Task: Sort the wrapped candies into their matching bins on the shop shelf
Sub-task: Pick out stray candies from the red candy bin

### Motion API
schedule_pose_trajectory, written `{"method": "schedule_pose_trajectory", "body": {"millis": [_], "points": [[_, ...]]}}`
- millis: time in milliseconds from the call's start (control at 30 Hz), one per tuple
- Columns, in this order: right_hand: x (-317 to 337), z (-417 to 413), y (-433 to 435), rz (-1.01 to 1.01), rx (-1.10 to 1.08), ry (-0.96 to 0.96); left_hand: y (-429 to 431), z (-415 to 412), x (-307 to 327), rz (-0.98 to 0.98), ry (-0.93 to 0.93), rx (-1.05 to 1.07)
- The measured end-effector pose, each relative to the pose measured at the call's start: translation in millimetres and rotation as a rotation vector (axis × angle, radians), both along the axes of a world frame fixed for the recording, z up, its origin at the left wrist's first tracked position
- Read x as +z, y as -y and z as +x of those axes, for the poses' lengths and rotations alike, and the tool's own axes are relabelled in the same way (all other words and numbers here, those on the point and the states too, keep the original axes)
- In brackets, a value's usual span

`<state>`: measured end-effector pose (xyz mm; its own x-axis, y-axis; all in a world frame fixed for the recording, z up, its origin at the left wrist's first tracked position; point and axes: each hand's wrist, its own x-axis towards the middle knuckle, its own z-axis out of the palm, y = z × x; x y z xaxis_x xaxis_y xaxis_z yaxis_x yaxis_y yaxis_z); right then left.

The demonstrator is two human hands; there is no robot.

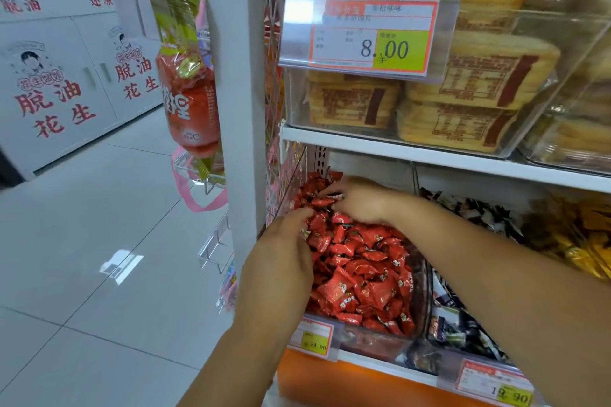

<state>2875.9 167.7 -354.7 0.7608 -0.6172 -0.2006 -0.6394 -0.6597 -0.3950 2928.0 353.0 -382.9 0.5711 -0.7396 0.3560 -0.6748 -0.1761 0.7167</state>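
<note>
A clear bin (425, 307) on the lower shelf is heaped with red wrapped candies (367, 277). My left hand (281, 261) reaches in at the bin's left side, its fingers curled over the candies, a small wrapper edge showing at its fingertips. My right hand (360, 200) lies palm down on the back of the heap, fingers curled into the red candies. To the right is a bin of black-and-white wrapped candies (469, 317), then one of yellow wrapped candies (582, 241).
Above, a white shelf (429, 152) carries clear boxes of packed toast slices (463, 99) behind a price tag reading 8.00 (367, 33). A white upright post (238, 76) stands left of the bins. Carrot-shaped packs (188, 96) hang beside it over a tiled floor.
</note>
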Motion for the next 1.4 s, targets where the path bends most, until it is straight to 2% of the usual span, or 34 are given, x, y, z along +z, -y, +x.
{"method": "schedule_pose_trajectory", "body": {"millis": [100,233,333,400,500,567,633,733,800,867,933,1000,1067,1133,1200,1267,1333,1400], "points": [[-13.8,10.0,-7.2,-0.016,0.053,-0.089,0.0,1.0,-0.9,0.01,-0.004,0.002],[-8.1,7.8,-6.0,-0.035,0.008,-0.123,0.2,0.7,-0.5,0.007,-0.019,0.001],[8.3,-8.6,-1.6,-0.003,-0.081,-0.047,1.6,1.3,-0.1,0.004,-0.039,0.014],[16.4,-24.6,1.2,0.127,-0.162,0.125,4.1,1.0,-0.3,0.0,-0.064,0.022],[25.1,-49.6,-2.7,0.516,-0.244,0.382,8.6,-1.3,2.8,-0.02,-0.14,0.003],[26.9,-65.1,-9.1,0.745,-0.296,0.46,13.2,-5.9,6.3,-0.039,-0.195,-0.02],[27.7,-77.2,-17.3,0.857,-0.322,0.51,17.9,-13.8,10.3,-0.058,-0.215,-0.051],[24.5,-91.2,-23.9,0.888,-0.37,0.634,27.0,-28.9,12.9,-0.09,-0.236,-0.104],[18.2,-95.2,-23.6,0.776,-0.406,0.712,33.4,-36.7,12.1,-0.093,-0.247,-0.099],[13.5,-96.8,-21.4,0.481,-0.421,0.678,39.2,-40.6,10.8,-0.089,-0.244,-0.083],[15.5,-98.3,-23.2,0.302,-0.412,0.677,41.9,-41.6,10.4,-0.102,-0.249,-0.077],[15.1,-103.8,-21.6,0.321,-0.43,0.771,43.3,-43.7,11.3,-0.12,-0.273,-0.089],[13.7,-115.5,-24.0,0.493,-0.469,0.871,46.8,-51.0,13.7,-0.143,-0.26,-0.123],[12.3,-131.2,-26.0,0.519,-0.518,0.872,55.1,-65.6,16.4,-0.161,-0.179,-0.169],[11.2,-149.5,-23.4,0.421,-0.576,0.847,66.9,-84.2,16.3,-0.178,-0.045,-0.232],[12.4,-168.3,-19.3,0.241,-0.625,0.81,77.7,-102.6,12.2,-0.144,0.04,-0.326],[9.8,-189.6,-14.2,0.101,-0.65,0.729,83.6,-114.9,7.7,-0.049,0.082,-0.429],[6.4,-208.5,-11.5,0.087,-0.629,0.632,83.3,-116.1,8.5,0.01,0.078,-0.475]]}}
